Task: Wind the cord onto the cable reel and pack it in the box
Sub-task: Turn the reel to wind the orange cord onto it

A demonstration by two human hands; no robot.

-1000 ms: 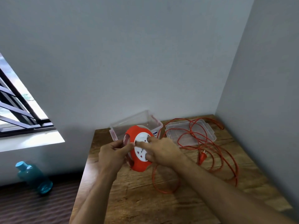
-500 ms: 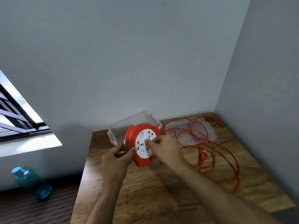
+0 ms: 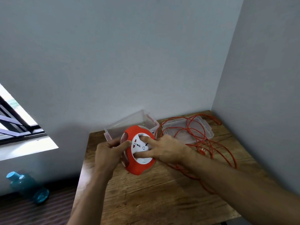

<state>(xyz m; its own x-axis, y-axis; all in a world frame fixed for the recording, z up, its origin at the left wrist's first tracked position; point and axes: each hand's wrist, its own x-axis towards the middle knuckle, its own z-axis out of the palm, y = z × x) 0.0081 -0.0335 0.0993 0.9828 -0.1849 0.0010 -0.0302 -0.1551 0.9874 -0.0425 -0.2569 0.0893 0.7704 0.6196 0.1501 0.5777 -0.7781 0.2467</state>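
Left hand is closed around the rim of the reel, thumb on the front edge, fingers wrapped behind it. I'm holding the reel up above the table, tilted so its white socket face points back toward me. Right hand is on that face, index finger and another finger spread and pressed flat against the white disc, not gripping anything, just pushing on it.

The reel body is orange with a white centre showing socket holes and a small round mark. I can't tell how much cord is already wound inside, the gap is hidden by my left hand.

Most of the cord lies loose on the table to the right of the reel, in wide tangled loops. One run passes under my right forearm toward the reel. The orange plug lies among the loops, just right of my right wrist.

The clear box stands open directly behind the reel, near the wall. Its clear lid lies flat to the right of it, with several cord loops draped across it.

The table is brown wood, pushed into the corner of two grey walls. On the floor to the left lies a blue bottle, below a window.
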